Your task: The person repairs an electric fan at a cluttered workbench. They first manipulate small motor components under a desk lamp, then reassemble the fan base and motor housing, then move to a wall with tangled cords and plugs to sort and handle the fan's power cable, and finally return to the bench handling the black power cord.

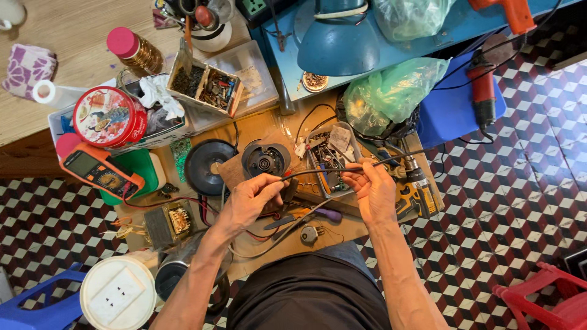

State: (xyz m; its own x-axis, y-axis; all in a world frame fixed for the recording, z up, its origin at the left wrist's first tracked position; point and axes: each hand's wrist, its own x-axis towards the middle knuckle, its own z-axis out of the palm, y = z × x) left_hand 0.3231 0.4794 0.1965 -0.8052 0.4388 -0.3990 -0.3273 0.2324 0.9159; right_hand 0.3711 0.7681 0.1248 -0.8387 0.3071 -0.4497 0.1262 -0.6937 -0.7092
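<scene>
Black insulated cable (318, 172) ran between both hands above the cluttered wooden workbench (257, 131), stretching from the left hand (249, 198) across to the right hand (373, 189) and on toward the upper right. The left hand's fingers (273, 181) were curled nearly closed, pinching the cable's end between thumb and forefinger. The right hand's fingers (354, 181) were bent loosely around the cable farther along, thumb pressed against it, so the grip looked closed but light.

Just behind the cable lay a shallow grey plastic tray (354, 135) holding a small circuit board and loose wiring. Left of it sat a round black motor housing (265, 160) and a flat black disc (206, 166). A divided cardboard box (235, 102) near the top held dark small parts in one compartment and mixed screws and coloured bits in the other. A round red tin with a painted lid (108, 116) rested in a clear plastic bin (156, 139), beside crumpled white cloth. An orange multimeter (98, 172) lay on a green container (148, 168). Under the hands were a purple-handled screwdriver (327, 214) and a small copper-wound transformer (169, 222). A yellow cordless drill (417, 186) lay just right of the right hand.
</scene>
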